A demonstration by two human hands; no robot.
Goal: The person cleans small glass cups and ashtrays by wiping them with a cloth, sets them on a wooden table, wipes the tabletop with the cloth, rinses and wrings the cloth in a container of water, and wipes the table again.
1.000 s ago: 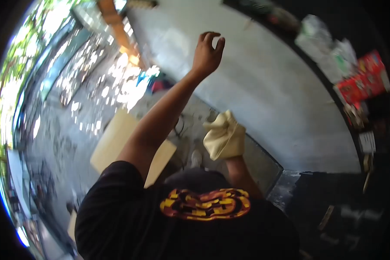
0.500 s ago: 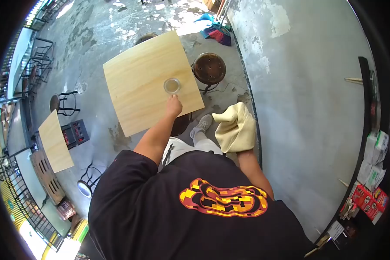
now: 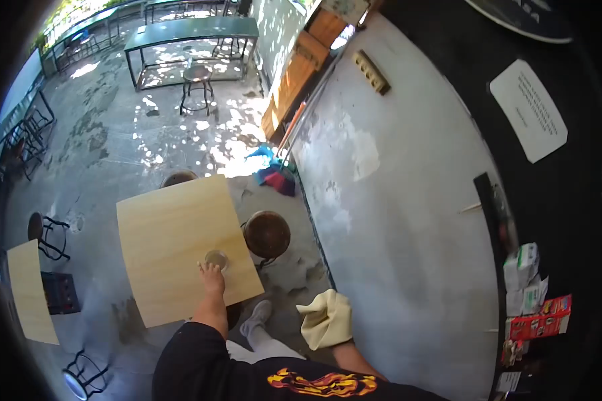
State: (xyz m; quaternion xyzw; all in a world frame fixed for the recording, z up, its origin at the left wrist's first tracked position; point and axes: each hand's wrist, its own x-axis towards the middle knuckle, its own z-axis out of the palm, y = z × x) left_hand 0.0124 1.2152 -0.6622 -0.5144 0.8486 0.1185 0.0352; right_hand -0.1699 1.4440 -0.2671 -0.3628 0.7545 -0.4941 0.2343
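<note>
At the far left, a second bench (image 3: 32, 291) of pale wood stands beside a dark crate (image 3: 61, 293), with a stool (image 3: 37, 227) just beyond. Next comes the pale wooden bench (image 3: 167, 234), and on it, near its right edge, sits a clear round container (image 3: 217, 258). The left hand (image 3: 211, 275) is right at the container's near left side. Half a second ago it was clenched close by the near rim; now its fingers look looser and more parted, though I cannot tell whether they grasp the container or have let it go. The container keeps the same spot on the bench, so I judge it is being steadied or released rather than carried. Right of the bench stands a round brown stool (image 3: 267, 234). Farther right, the right forearm (image 3: 358, 361) ends in a bunched cream cloth (image 3: 328, 321), as before, held off the bench near the grey wall (image 3: 408, 254); the cloth hides those fingers, so their grip cannot be told.
</note>
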